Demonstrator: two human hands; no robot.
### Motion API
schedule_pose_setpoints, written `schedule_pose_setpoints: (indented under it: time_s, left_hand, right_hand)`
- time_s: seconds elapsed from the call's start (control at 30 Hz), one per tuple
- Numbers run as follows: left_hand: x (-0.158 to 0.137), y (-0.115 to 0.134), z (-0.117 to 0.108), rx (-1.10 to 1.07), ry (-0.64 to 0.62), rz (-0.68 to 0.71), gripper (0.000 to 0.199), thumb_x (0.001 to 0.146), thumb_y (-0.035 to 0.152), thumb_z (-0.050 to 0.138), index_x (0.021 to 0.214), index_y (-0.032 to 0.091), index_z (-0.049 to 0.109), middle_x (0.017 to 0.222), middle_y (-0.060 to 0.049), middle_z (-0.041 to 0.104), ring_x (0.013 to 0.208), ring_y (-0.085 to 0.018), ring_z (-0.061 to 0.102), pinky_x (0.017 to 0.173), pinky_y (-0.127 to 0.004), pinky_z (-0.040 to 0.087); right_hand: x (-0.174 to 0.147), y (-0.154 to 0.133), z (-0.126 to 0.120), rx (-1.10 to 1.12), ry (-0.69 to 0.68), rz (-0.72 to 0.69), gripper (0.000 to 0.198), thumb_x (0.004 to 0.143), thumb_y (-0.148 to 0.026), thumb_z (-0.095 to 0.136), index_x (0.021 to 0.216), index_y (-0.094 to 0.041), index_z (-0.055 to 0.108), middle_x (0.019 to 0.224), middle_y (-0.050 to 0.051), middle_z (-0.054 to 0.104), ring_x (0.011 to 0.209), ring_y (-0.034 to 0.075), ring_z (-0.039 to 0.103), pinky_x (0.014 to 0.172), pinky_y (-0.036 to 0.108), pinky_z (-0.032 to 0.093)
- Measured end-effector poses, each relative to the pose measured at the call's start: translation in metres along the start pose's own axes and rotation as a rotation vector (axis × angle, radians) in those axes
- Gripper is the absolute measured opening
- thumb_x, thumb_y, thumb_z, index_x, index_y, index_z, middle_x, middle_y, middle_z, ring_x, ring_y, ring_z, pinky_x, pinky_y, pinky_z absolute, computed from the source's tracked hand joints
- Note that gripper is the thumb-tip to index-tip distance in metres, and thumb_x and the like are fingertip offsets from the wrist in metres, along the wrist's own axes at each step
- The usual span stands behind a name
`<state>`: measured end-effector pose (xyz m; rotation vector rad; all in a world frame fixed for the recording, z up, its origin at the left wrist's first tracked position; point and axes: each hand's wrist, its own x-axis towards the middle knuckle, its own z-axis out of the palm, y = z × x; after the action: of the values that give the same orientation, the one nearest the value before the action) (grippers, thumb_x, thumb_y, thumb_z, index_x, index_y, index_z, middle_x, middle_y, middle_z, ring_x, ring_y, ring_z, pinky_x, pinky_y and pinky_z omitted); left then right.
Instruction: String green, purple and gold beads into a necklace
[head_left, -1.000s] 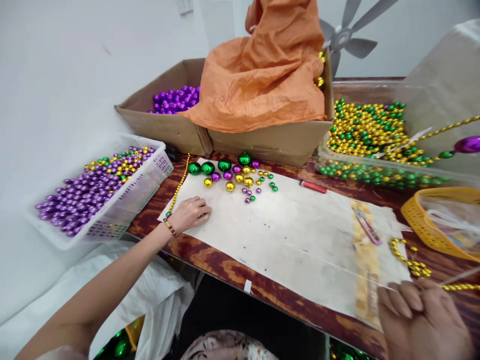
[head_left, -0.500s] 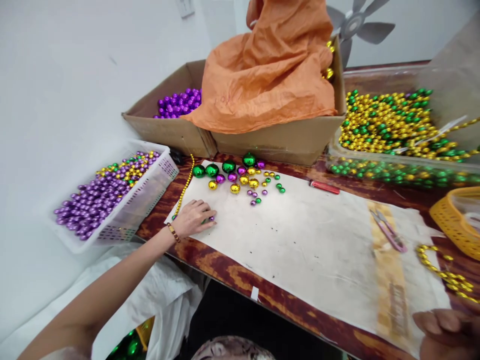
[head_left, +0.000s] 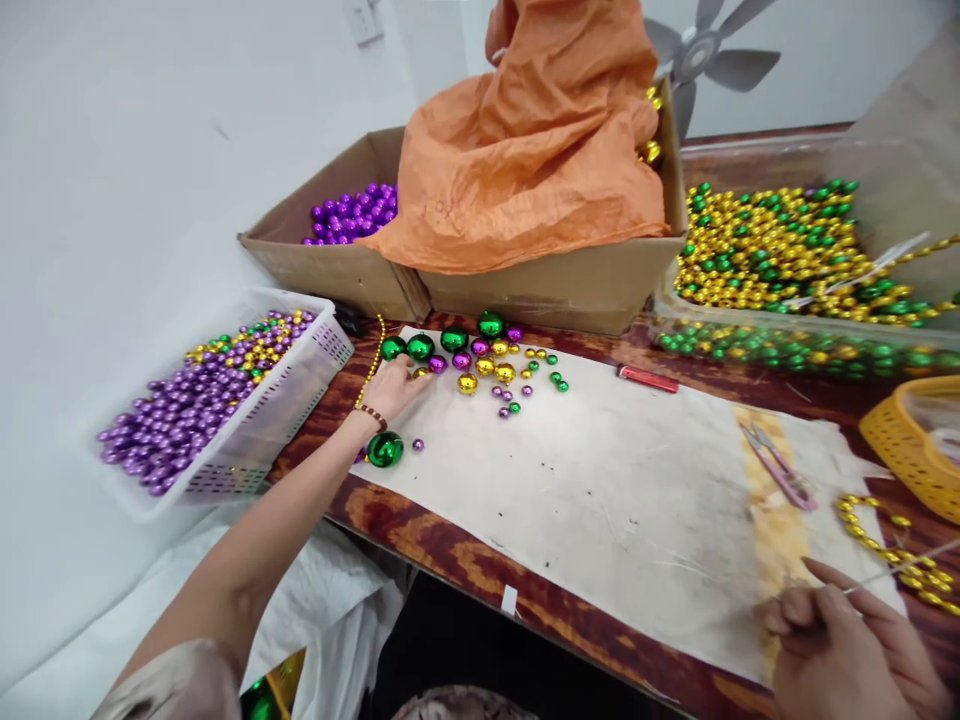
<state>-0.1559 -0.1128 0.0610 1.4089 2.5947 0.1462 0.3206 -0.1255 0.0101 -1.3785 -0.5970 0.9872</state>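
Note:
My left hand (head_left: 395, 388) is at the left end of the white cloth (head_left: 600, 480), its fingers closed around a small gold ball (head_left: 421, 373) that is partly hidden. Beside the fingers sit large green balls (head_left: 420, 347) and a purple ball (head_left: 437, 364). Below the wrist a large green ball (head_left: 385, 450) lies near a small purple bead (head_left: 418, 444). At the lower right, my right hand (head_left: 847, 635) pinches a thin pale string (head_left: 900, 566), which runs off to the right edge. A strand of gold beads (head_left: 373, 360) passes behind my left wrist.
Pink-handled scissors (head_left: 780, 470) and a red-handled tool (head_left: 646, 378) lie on the cloth. Gold beads (head_left: 892, 550) are at the right. A white basket (head_left: 300, 400), cardboard boxes (head_left: 525, 295), a clear bin (head_left: 750, 310) and a yellow basket (head_left: 907, 440) stand around.
My left hand has moved away from the near edge to the gold ball, uncovering a large green ball. My right hand has come further into view, with the string now visible.

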Motion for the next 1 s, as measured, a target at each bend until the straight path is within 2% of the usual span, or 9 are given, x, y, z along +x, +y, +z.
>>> schedule_pose_setpoints:
  time_s: [0.07,0.13,0.27,0.43,0.63,0.73,0.83,0.93,1.0]
  left_hand:
    - [-0.001,0.004,0.003,0.044,-0.004,-0.003,0.05,0.093,0.06,0.051,0.12,0.018,0.058,0.117,-0.015,0.07,0.107,-0.032,0.066,0.084,-0.038,0.049]
    - [-0.002,0.008,0.004,0.113,0.053,0.018,0.05,0.095,0.058,0.049,0.122,0.017,0.057,0.12,-0.016,0.067,0.107,-0.032,0.065,0.084,-0.039,0.049]
    - [-0.001,0.023,0.003,0.3,0.175,0.192,0.038,0.097,0.042,0.05,0.122,0.015,0.059,0.121,-0.019,0.061,0.113,-0.034,0.057,0.087,-0.042,0.046]
    - [0.005,0.045,0.008,0.446,0.167,0.331,0.03,0.095,0.027,0.049,0.116,0.015,0.064,0.119,-0.02,0.061,0.114,-0.038,0.052,0.087,-0.047,0.041]
    - [0.009,0.049,0.008,0.42,0.153,0.342,0.026,0.094,0.025,0.05,0.109,0.014,0.067,0.117,-0.021,0.064,0.114,-0.038,0.052,0.089,-0.049,0.041]
    - [0.006,0.043,0.0,0.119,0.222,0.299,0.022,0.09,0.029,0.058,0.104,0.015,0.068,0.115,-0.018,0.067,0.116,-0.035,0.055,0.096,-0.049,0.042]
    - [-0.008,0.044,-0.007,-0.58,0.201,0.195,0.025,0.085,0.035,0.066,0.101,0.016,0.067,0.105,-0.011,0.07,0.101,-0.027,0.064,0.092,-0.044,0.049]
    - [-0.037,0.059,-0.008,-1.279,-0.086,0.108,0.035,0.077,0.041,0.074,0.103,0.018,0.068,0.1,-0.006,0.07,0.091,-0.022,0.067,0.083,-0.041,0.054]
    - [-0.059,0.075,-0.002,-1.476,-0.275,0.111,0.037,0.075,0.038,0.079,0.106,0.02,0.071,0.101,-0.006,0.071,0.092,-0.021,0.067,0.082,-0.039,0.055]
  right_hand:
    - [-0.007,0.0,0.004,0.015,0.023,0.005,0.025,0.058,-0.026,0.08,0.08,-0.02,0.071,0.069,0.0,0.058,0.057,0.012,0.048,0.043,0.023,0.037]
    - [-0.01,0.003,0.005,0.017,-0.002,0.017,0.024,0.061,-0.026,0.08,0.084,-0.02,0.073,0.064,-0.001,0.056,0.056,0.012,0.048,0.043,0.022,0.037]
    - [-0.011,0.009,0.005,0.028,-0.068,0.02,0.023,0.068,-0.029,0.079,0.087,-0.018,0.072,0.059,-0.004,0.054,0.055,0.01,0.048,0.044,0.018,0.037]
    - [-0.015,0.011,0.006,0.05,-0.093,0.017,0.024,0.072,-0.029,0.08,0.092,-0.018,0.073,0.059,-0.004,0.055,0.055,0.01,0.049,0.045,0.018,0.04]
    - [-0.018,0.014,0.004,0.023,-0.106,0.012,0.022,0.075,-0.03,0.079,0.093,-0.017,0.074,0.059,-0.004,0.054,0.053,0.01,0.049,0.046,0.019,0.039]
    - [-0.019,0.014,0.001,-0.015,-0.137,-0.008,0.025,0.078,-0.031,0.078,0.098,-0.017,0.073,0.061,-0.004,0.055,0.054,0.01,0.05,0.048,0.021,0.04]
    - [-0.022,0.012,-0.001,-0.115,-0.203,-0.059,0.028,0.083,-0.033,0.074,0.106,-0.018,0.071,0.065,-0.004,0.056,0.055,0.01,0.053,0.05,0.022,0.042]
    - [-0.031,0.009,0.003,-0.253,-0.364,-0.13,0.032,0.091,-0.037,0.065,0.116,-0.018,0.068,0.067,-0.003,0.058,0.056,0.012,0.055,0.053,0.024,0.046]
    - [-0.041,0.007,0.01,-0.305,-0.515,-0.176,0.032,0.095,-0.038,0.061,0.119,-0.018,0.066,0.071,0.0,0.063,0.058,0.013,0.058,0.055,0.025,0.049]
